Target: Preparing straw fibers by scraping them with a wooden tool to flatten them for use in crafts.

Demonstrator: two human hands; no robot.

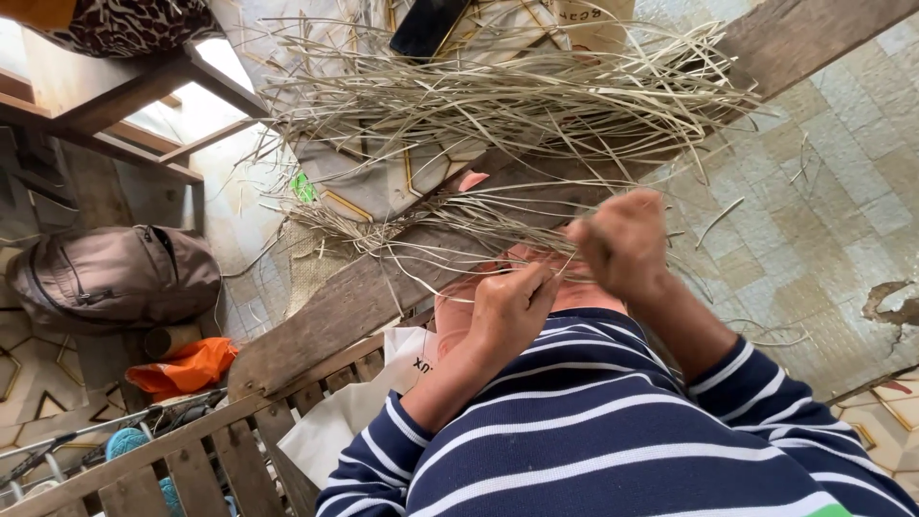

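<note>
At frame centre: left hand (507, 306) and right hand (620, 244) both fisted on dry straw strips (450, 225), long axis left-right, tips fanning left over wooden plank (325, 316); grip point blurred, probably pinched.

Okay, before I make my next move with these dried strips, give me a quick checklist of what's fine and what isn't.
1. Left hand closed on the dried strips: ok.
2. Right hand closed on the same strips: ok.
3. Held strips separate from the loose bundle: not ok, the strands fan out and cross each other.
4. Exactly which strands the fingers pinch: cannot tell, the fingers are curled away from view.
5. Dark phone clear of the bundle: cannot tell, strands run right beside it.
6. Wooden plank lying under the strips: ok.
</note>
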